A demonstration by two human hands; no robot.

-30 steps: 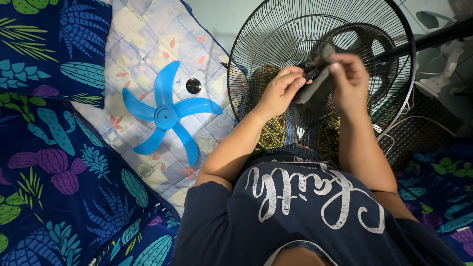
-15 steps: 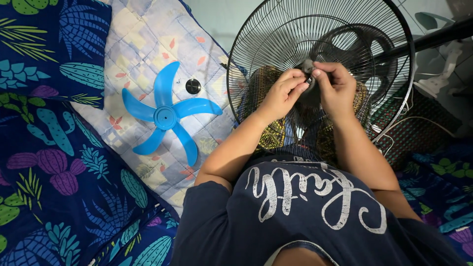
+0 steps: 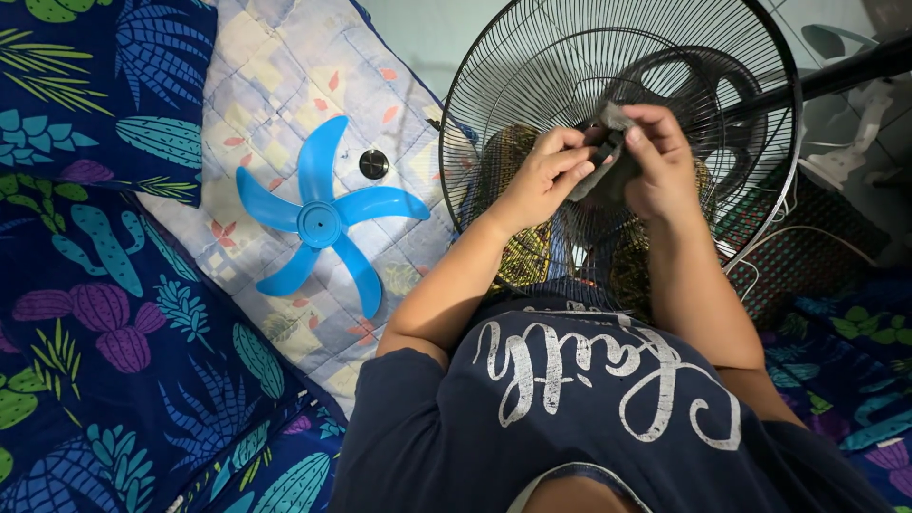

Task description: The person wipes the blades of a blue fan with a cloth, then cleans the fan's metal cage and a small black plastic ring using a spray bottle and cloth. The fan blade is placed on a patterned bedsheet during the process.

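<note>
A black wire fan guard [image 3: 494, 76] stands in front of me, its dark motor hub behind the wires. My left hand [image 3: 543, 176] pinches a small black part at the middle of the guard. My right hand [image 3: 655, 161] is closed on a grey cloth [image 3: 600, 171], pressing it against that same spot. Both hands touch each other there. Off to the left, a blue five-bladed fan blade [image 3: 318, 220] lies flat on a pale patterned quilt [image 3: 275, 57], with a small black round cap [image 3: 372, 163] beside it.
A dark blue bedspread with cactus print [image 3: 104, 323] covers the left and lower area. A black fan pole [image 3: 855, 62] runs off to the upper right. White cables and a white object [image 3: 845, 161] lie on the right.
The grey cloth was bunched small between my fingertips half a second ago; now my right hand has lifted slightly and the cloth hangs open again over the hub.
</note>
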